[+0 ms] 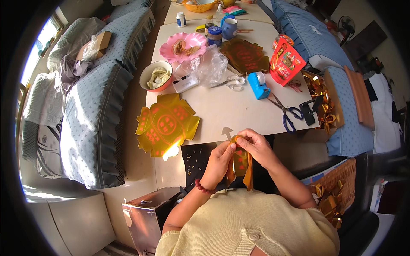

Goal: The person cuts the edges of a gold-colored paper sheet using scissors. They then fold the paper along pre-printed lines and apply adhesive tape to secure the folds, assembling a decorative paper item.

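Note:
Between both hands is a piece of gold paper (239, 164) with red printing, partly folded, its ends hanging over my lap. My left hand (222, 156) pinches its upper left part with thumb and fingers. On the upper right, my right hand (258, 147) grips the same paper, thumb close to the left thumb. The fingers hide the exact fold. A grey arrow-shaped tab (227, 131) sticks up just beyond the hands. To the left, a flat gold die-cut sheet (166, 123) with red printing overhangs the table edge.
The white table (217, 112) carries blue-handled scissors (285, 112), a blue tape dispenser (258, 85), white-handled scissors (230, 84), a bowl of dumplings (157, 76), a pink dish (182, 48) and stacked gold sheets (245, 56). Folded gold pieces (330, 201) lie at lower right.

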`<move>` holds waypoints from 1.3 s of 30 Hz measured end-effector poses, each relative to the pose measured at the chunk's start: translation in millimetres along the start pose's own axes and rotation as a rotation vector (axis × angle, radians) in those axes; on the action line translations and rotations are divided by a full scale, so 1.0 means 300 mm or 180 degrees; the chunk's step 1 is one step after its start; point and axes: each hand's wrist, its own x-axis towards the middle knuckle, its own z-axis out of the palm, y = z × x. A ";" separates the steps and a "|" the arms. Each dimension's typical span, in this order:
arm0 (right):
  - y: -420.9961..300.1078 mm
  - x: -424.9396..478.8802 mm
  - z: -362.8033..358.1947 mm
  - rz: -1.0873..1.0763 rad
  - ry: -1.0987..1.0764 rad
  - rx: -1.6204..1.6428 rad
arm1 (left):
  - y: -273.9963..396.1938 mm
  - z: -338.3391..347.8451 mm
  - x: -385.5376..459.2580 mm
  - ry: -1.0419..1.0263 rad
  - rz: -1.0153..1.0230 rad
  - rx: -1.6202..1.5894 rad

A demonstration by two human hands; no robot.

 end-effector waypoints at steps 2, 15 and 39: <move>-0.012 0.000 -0.032 0.0002 0.0002 -0.0293 | -0.002 -0.001 0.005 -0.0119 0.0010 -0.0080; -0.025 -0.014 -0.029 0.0355 0.0310 0.1088 | -0.005 -0.013 0.014 -0.0127 0.0091 -0.0547; 0.023 -0.009 -0.084 0.0264 0.0265 0.1075 | 0.002 0.009 0.100 0.0020 -0.0075 -0.0269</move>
